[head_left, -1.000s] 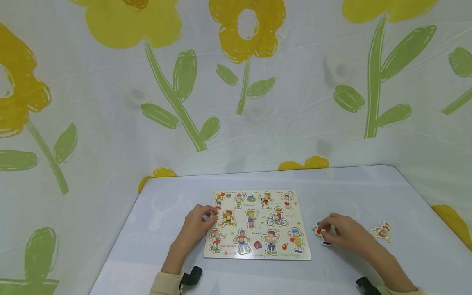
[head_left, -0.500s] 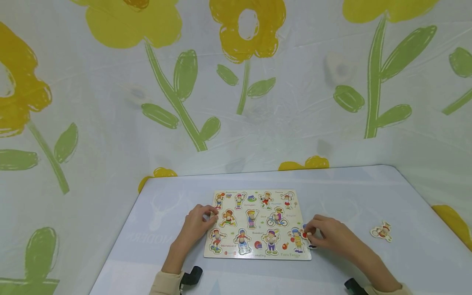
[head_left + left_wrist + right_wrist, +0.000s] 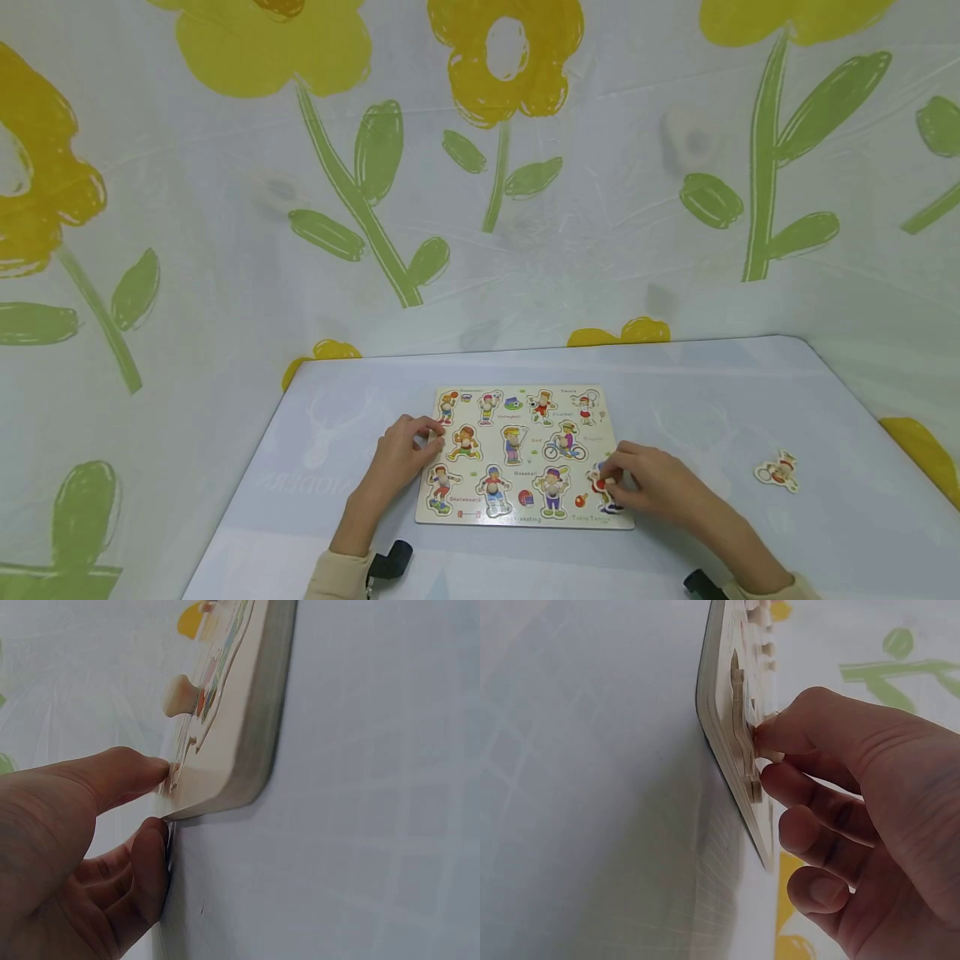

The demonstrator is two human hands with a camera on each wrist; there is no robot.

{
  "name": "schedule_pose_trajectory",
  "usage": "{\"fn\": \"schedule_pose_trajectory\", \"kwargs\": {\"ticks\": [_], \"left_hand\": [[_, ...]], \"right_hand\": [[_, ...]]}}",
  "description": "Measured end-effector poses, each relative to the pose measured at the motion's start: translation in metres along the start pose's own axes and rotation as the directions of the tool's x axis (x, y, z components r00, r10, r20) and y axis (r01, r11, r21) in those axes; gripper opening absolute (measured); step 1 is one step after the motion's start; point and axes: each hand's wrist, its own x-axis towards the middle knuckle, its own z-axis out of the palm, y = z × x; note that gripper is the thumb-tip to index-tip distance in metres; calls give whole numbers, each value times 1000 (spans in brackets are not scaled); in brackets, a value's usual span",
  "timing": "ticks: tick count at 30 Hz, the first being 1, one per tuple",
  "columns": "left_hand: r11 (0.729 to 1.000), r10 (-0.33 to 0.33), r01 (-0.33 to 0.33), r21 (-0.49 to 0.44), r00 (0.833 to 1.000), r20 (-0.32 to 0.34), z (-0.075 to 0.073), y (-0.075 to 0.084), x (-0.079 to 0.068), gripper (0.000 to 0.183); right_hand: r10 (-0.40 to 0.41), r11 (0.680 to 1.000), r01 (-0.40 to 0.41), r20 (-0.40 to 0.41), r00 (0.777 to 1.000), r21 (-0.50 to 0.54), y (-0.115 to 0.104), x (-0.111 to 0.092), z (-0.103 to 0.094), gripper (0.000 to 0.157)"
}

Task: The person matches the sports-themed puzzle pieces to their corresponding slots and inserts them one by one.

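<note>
A flat wooden puzzle board (image 3: pixel 491 450) printed with sports figures lies mid-table; several figure pieces sit in it. My left hand (image 3: pixel 401 457) holds its left edge: in the left wrist view one digit touches the top face, with curled fingers (image 3: pixel 150 862) at the side edge. At the lower right corner, my right hand (image 3: pixel 656 482) pinches a knobbed wooden puzzle piece (image 3: pixel 742 735) by its knob. That piece lies flat against the board face, over the table tennis figure; whether it sits in a recess I cannot tell. The fingers partly cover it in the head view.
One loose puzzle piece (image 3: pixel 777 472) lies on the pale tablecloth (image 3: pixel 712 400), right of the board. Round wooden knobs (image 3: pixel 181 696) stand up from the board's pieces. Behind the table hangs a white curtain (image 3: pixel 600 250) with big yellow flowers.
My right hand has carried the puzzle piece leftward from the tablecloth onto the board's lower right corner. The left hand stays at the board's left edge.
</note>
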Motion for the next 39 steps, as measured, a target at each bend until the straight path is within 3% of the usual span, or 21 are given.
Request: {"fn": "schedule_pose_trajectory", "kwargs": {"ticks": [11,39], "left_hand": [[1000,-8,8,0,1000,5,-2,2,0,12],[1000,-11,11,-2,1000,15,-1,2,-1,12]], "right_hand": [[-24,999,24,-3,1000,46,-4,0,2,12],[18,992,-19,7,1000,129,-3,-3,5,9]]}}
